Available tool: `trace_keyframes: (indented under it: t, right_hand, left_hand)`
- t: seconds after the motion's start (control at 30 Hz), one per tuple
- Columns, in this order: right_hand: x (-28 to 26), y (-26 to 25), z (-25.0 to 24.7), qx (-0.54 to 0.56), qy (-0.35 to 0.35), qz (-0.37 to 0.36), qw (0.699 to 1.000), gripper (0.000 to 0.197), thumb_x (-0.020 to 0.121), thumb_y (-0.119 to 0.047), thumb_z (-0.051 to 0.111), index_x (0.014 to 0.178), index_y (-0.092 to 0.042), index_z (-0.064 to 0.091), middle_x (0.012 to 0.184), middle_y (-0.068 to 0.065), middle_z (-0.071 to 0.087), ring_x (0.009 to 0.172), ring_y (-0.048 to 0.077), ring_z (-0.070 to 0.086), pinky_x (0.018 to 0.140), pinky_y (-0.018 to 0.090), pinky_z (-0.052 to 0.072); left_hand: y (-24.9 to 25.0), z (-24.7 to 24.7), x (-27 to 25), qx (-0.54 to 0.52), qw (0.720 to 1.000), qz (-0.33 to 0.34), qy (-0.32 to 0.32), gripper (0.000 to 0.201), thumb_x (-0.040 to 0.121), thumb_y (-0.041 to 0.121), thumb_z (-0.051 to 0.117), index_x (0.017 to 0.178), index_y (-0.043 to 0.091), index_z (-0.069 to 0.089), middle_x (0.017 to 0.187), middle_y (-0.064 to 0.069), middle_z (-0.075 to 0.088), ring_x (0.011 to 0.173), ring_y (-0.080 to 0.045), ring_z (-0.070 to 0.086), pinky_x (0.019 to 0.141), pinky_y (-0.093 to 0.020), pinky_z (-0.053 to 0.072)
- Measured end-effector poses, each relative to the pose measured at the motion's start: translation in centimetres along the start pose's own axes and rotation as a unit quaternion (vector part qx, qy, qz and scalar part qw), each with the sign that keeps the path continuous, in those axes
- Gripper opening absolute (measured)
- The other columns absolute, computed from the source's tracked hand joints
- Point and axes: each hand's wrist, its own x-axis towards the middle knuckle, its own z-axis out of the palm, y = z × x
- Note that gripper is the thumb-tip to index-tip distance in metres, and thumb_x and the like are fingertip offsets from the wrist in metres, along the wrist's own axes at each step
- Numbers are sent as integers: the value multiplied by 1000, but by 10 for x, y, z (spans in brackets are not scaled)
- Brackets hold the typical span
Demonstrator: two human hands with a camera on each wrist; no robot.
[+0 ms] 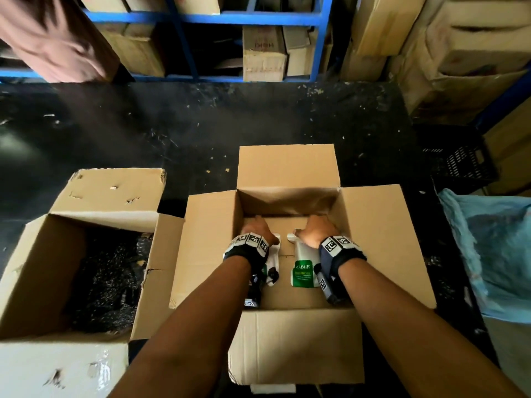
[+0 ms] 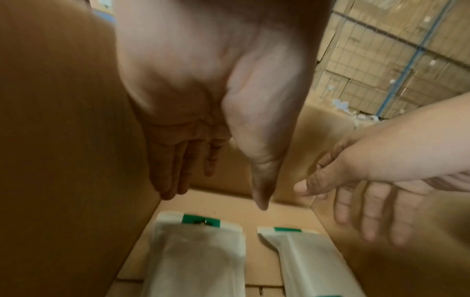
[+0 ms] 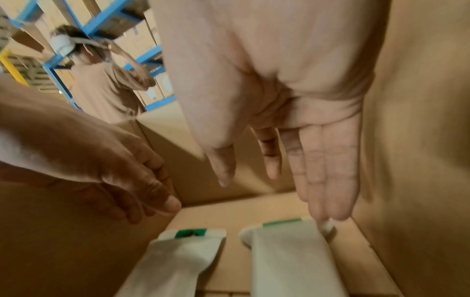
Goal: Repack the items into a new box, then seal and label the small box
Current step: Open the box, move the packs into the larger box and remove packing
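Two white pouches lie flat and side by side, slightly apart, on the floor of the new box (image 1: 382,234), an open carton whose four flaps are folded outward on the black table (image 1: 172,133). The left pouch (image 2: 201,257) and the right pouch (image 1: 303,272), the latter printed with a green panel reading "CABLE", each carry a green tab at the far end. Both hands are lowered inside the carton above the far ends of the pouches. The left hand (image 1: 258,228) has its fingers extended and together, holding nothing, near the left wall. The right hand (image 1: 314,228) is likewise flat-fingered and empty; its fingertips (image 3: 328,213) reach the far corner of the right pouch, though contact cannot be confirmed. Wrist-worn bands with black-and-white markers (image 1: 250,241) encircle both forearms. To the left stands a second open carton (image 1: 37,271) containing dark material. A pale blue cloth (image 1: 488,254) lies at the right edge, and blue shelving (image 1: 201,18) stacked with cartons rises behind the table.
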Motion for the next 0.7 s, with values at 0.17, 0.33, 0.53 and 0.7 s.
trace_keyframes:
  t: [0.17, 0.33, 0.53, 0.7]
  right_hand:
    - [-41, -7, -29, 40, 54, -65, 996, 28, 92, -36, 67, 95, -8, 68, 95, 5, 70, 89, 28, 68, 78, 37, 58]
    - [-104, 11, -48, 37, 138, -107, 984, 34, 92, -41, 66, 108, -12, 71, 110, 10, 71, 100, 33, 67, 85, 39, 56]
    - [-194, 83, -40, 4, 186, -124, 975, 37, 92, -43, 63, 116, -14, 66, 118, 12, 69, 103, 36, 67, 83, 39, 56]
    - [-255, 168, -25, 8, 192, -100, 976, 32, 93, -41, 60, 109, -14, 65, 114, 14, 68, 105, 38, 65, 78, 38, 51]
  left_hand:
    - [1, -17, -37, -10, 996, 61, 58, 83, 72, 50, 82, 131, 8, 42, 133, -19, 55, 121, -38, 55, 95, -45, 51]
    - [2, -9, -95, -12, 988, 109, 112, 84, 68, 56, 82, 128, 9, 45, 131, -16, 57, 120, -36, 56, 94, -45, 51]
    - [24, 45, -187, -40, 979, 158, 124, 76, 72, 44, 83, 128, 8, 46, 125, -18, 59, 115, -37, 57, 93, -45, 50]
    - [52, 112, -259, -51, 969, 212, 112, 77, 72, 43, 82, 132, 10, 47, 127, -15, 59, 119, -34, 55, 97, -43, 48]
